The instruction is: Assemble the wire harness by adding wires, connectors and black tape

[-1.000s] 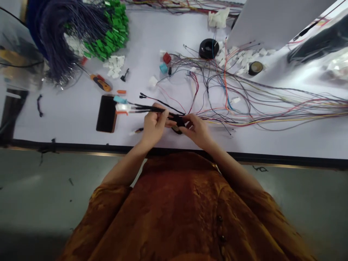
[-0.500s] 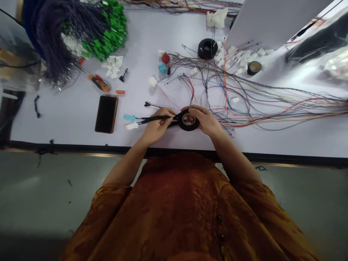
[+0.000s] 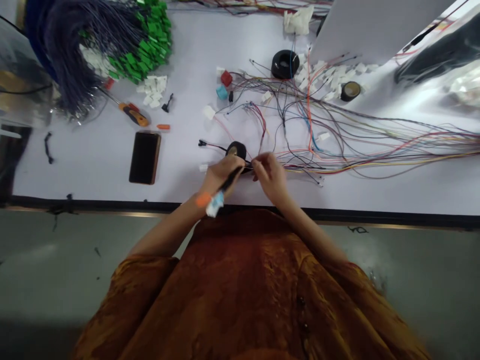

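Observation:
My left hand (image 3: 222,174) is closed on a wire harness bound in black tape (image 3: 229,181). The taped end bends toward me, with blurred orange (image 3: 203,200), light blue (image 3: 217,199) and white (image 3: 212,210) connectors over my forearm. Just beyond my left fingers stands a roll of black tape (image 3: 236,148), partly hidden; whether the hand touches it I cannot tell. My right hand (image 3: 270,175) is closed, its thumb and fingertips pinching thin wires close to the left fingertips. From under that hand, loose coloured wires (image 3: 300,169) run off to the right.
A phone (image 3: 144,157), a screwdriver (image 3: 134,115) and an orange cap (image 3: 163,127) lie to the left. Green connectors on dark wires (image 3: 146,52) are heaped behind. Another black tape roll (image 3: 285,65), a smaller roll (image 3: 350,91) and white connectors (image 3: 330,75) lie toward the back.
The tape roll has passed from my right hand to beyond the left fingers. The harness end has swung from pointing left to pointing toward me. My right fingers now pinch wires.

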Demonstrator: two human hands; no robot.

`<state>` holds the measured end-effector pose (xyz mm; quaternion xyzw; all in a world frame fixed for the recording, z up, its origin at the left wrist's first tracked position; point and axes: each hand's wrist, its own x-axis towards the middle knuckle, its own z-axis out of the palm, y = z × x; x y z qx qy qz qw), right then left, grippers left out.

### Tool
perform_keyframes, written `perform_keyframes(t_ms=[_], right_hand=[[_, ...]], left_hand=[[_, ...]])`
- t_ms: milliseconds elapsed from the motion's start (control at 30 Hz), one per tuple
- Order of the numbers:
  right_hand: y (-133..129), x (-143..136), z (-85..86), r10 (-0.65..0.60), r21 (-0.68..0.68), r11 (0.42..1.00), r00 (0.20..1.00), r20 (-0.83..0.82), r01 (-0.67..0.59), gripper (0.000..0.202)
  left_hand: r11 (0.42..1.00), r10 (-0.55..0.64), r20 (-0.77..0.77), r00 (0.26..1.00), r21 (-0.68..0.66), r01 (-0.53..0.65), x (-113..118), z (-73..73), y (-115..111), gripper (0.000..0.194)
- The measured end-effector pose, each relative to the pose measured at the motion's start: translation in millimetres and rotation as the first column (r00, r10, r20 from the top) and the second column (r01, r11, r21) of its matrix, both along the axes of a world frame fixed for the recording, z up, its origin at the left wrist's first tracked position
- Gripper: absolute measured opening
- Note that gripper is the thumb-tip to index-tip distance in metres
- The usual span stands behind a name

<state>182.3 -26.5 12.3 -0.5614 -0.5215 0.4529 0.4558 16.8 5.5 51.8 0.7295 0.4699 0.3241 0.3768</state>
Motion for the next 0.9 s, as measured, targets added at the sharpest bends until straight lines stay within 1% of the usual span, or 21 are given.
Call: perform_keyframes(t_ms=[33,67,100,133,167,200,233,267,333,367,400,467,533,567,600,633,700,733,767,833,900], right_hand=[[11,6,0.8,-0.035,-0.058,0.998,0.998,-0.056,0.031,0.032],[22,12,1.4,-0.027,-0.114,0.993,0.994,-0.109,0.015,0.04],[32,16,1.8,0.001,-0.157,0.987,0.989,-0.148,-0.024,0.047],[39,18,1.9,0.02,-0.182,0.982,0.986,-0.167,-0.05,0.051],[43,20,1.8,0.021,-0.19,0.98,0.986,-0.166,-0.053,0.054],[43,21,1.7,0.006,-0.183,0.982,0.988,-0.153,-0.035,0.056],[40,21,1.5,-0.017,-0.164,0.986,0.991,-0.134,-0.006,0.06],[33,21,1.4,-0.039,-0.139,0.99,0.993,-0.108,0.023,0.065],[12,18,0.7,-0.05,-0.087,0.995,0.998,-0.047,0.045,0.072],[-1,15,0.1,-0.03,-0.062,0.998,0.999,-0.018,0.029,0.073],[-14,12,-0.9,0.004,-0.039,0.999,1.0,0.006,-0.004,0.074],[-36,4,-3.4,0.125,-0.016,0.992,0.992,0.027,-0.125,0.069],[-46,-1,-4.9,0.275,-0.009,0.961,0.961,0.02,-0.275,0.053],[-46,0,-4.7,0.301,-0.002,0.954,0.953,0.016,-0.301,0.04],[-43,2,-3.5,0.274,0.006,0.962,0.962,0.016,-0.274,0.029],[-36,6,-1.3,0.204,0.012,0.979,0.979,0.019,-0.204,0.022],[-15,16,4.9,0.039,-0.001,0.999,0.999,0.022,-0.039,0.023],[-2,21,8.0,0.004,-0.029,1.0,1.0,0.027,-0.003,0.024],[11,24,10.6,0.026,-0.064,0.998,0.999,0.036,-0.024,0.027],[36,25,12.6,0.146,-0.136,0.982,0.984,0.102,-0.132,0.035],[55,21,10.1,0.236,-0.174,0.964,0.946,0.221,-0.199,0.042]], left_hand=[[0.995,-0.097,-0.031,0.995,0.032,0.098,-1,-3.1,-4,0.013],[0.981,-0.181,-0.065,0.981,0.063,0.185,-2,-6.5,-7,0.015],[0.97,-0.211,-0.088,0.974,0.102,0.219,-4,-10.2,-9,0.017],[0.971,-0.189,-0.092,0.978,0.133,0.2,-5,-14.0,-10,0.019],[0.982,-0.118,-0.063,0.991,0.141,0.126,-5,-17.9,-9,0.021],[0.993,-0.018,0.001,1.0,0.115,0.018,-5,-21.8,-7,0.023],[0.995,0.074,0.076,0.994,0.054,-0.078,-5,-25.3,-3,0.025],[0.989,0.145,0.144,0.979,-0.026,-0.143,-3,-28.0,1,0.029],[0.969,0.218,0.228,0.949,-0.17,-0.181,0,-29.9,10,0.036],[0.961,0.231,0.243,0.942,-0.209,-0.182,2,-28.5,15,0.039],[0.957,0.231,0.243,0.942,-0.23,-0.176,5,-25.5,18,0.041],[0.954,0.227,0.241,0.944,-0.248,-0.166,9,-15.7,23,0.043],[0.953,0.211,0.241,0.947,-0.267,-0.144,13,-4.6,21,0.041],[0.955,0.196,0.235,0.952,-0.265,-0.132,14,-0.1,19,0.038],[0.963,0.175,0.218,0.96,-0.24,-0.121,15,3.0,14,0.035],[0.976,0.147,0.179,0.973,-0.186,-0.113,16,4.5,9,0.03],[0.998,0.067,0.03,0.997,-0.01,-0.067,16,2.8,-3,0.021],[0.996,0.011,-0.077,0.997,0.085,-0.004,16,0.1,-9,0.017],[0.984,-0.043,-0.191,0.981,0.163,0.075,15,-3.1,-15,0.016],[0.94,-0.139,-0.382,0.914,0.239,0.243,13,-10.1,-24,0.018],[0.9,-0.204,-0.46,0.864,0.26,0.351,8,-16.8,-28,0.02]])
